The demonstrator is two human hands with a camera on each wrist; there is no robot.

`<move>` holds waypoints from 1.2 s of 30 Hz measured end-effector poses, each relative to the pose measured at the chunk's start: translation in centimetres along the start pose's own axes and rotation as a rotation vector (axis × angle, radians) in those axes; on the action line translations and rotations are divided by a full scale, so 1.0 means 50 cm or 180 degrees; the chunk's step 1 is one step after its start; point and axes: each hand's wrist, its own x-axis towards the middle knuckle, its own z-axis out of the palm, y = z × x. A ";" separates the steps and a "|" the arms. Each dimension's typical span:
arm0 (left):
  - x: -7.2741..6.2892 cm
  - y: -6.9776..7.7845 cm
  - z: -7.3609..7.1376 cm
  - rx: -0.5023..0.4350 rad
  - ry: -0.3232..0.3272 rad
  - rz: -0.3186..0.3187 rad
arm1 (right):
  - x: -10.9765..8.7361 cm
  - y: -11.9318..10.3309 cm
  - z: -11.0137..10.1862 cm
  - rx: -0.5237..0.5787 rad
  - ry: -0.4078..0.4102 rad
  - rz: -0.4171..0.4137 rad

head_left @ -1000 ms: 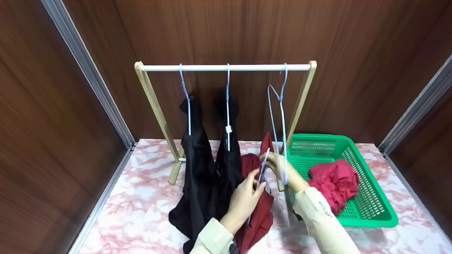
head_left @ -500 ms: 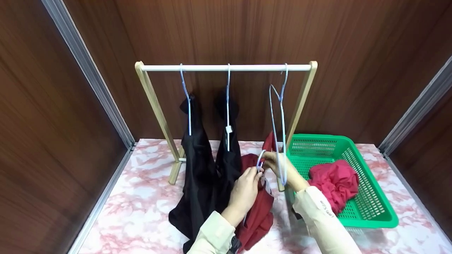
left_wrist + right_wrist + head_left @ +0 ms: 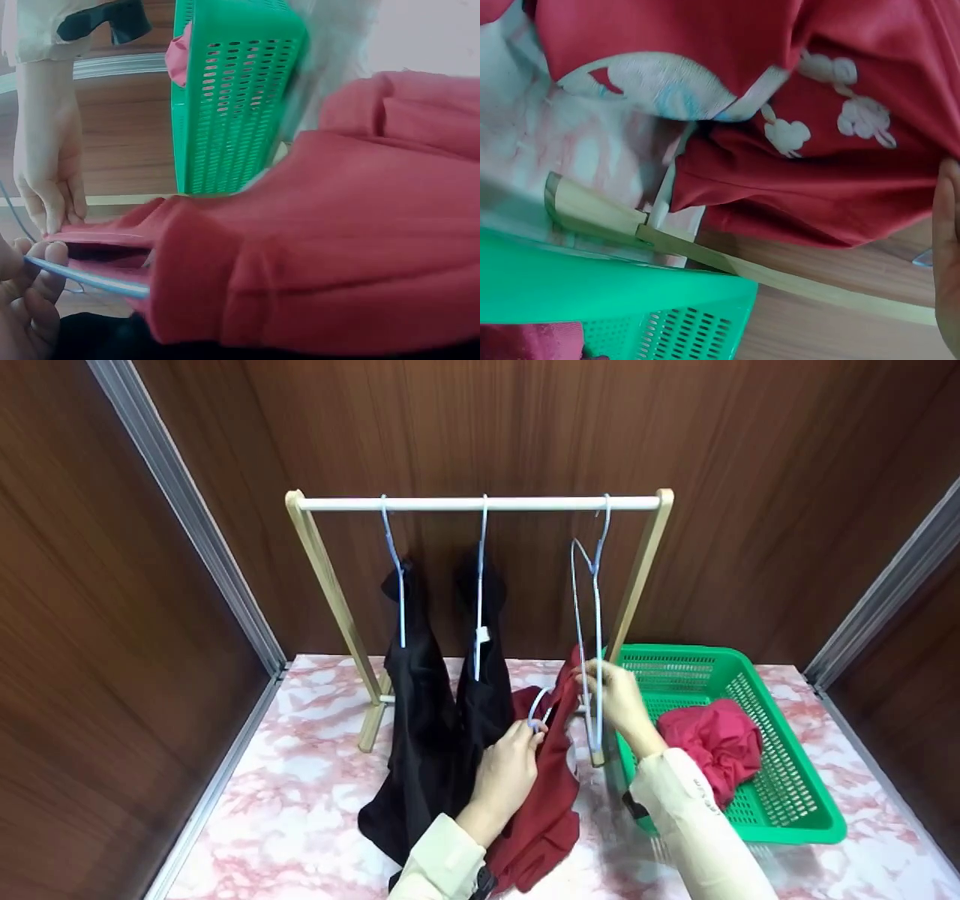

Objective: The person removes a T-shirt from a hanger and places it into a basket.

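My left hand (image 3: 506,769) grips a pale blue wire hanger (image 3: 90,280) just below its hook. The hanger's rod runs into the neck opening of a red shirt (image 3: 547,802), which drapes down to the table. White printed shapes (image 3: 787,135) show on the shirt's front in the right wrist view. My right hand (image 3: 622,697) pinches the shirt's upper edge and holds it out to the right, stretched taut. In the head view, a bare hanger (image 3: 598,622) on the rack crosses in front of the right fingers. Most of the held hanger is hidden inside the shirt.
A rack with a white rail (image 3: 540,504) stands at the back. Two black garments (image 3: 420,720) hang on its left half, close beside my left hand. A green basket (image 3: 795,780) with a crumpled red cloth (image 3: 712,742) sits at right, beside my right forearm.
My left hand has shifted left with the hanger, whose hook now leans right. My right hand has moved to the right and slightly up, pulling the shirt's edge out and stretching the cloth.
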 end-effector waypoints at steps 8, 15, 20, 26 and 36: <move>-0.012 0.000 -0.003 0.0385 0.0044 0.0151 | 0.017 -0.005 -0.020 0.0222 0.0564 0.0312; -0.025 -0.001 -0.012 0.0298 0.0009 0.0112 | 0.031 -0.001 -0.061 0.0258 0.1080 0.0529; -0.032 -0.003 -0.021 0.0193 0.0143 0.0004 | 0.031 0.016 -0.075 0.0210 0.1175 0.0598; -0.038 -0.002 -0.030 0.0217 0.0223 0.0004 | 0.027 0.029 -0.075 0.0170 0.1167 0.0687; -0.041 -0.005 -0.034 -0.0126 0.0085 -0.0238 | 0.021 0.046 -0.068 -0.0204 0.0994 0.0751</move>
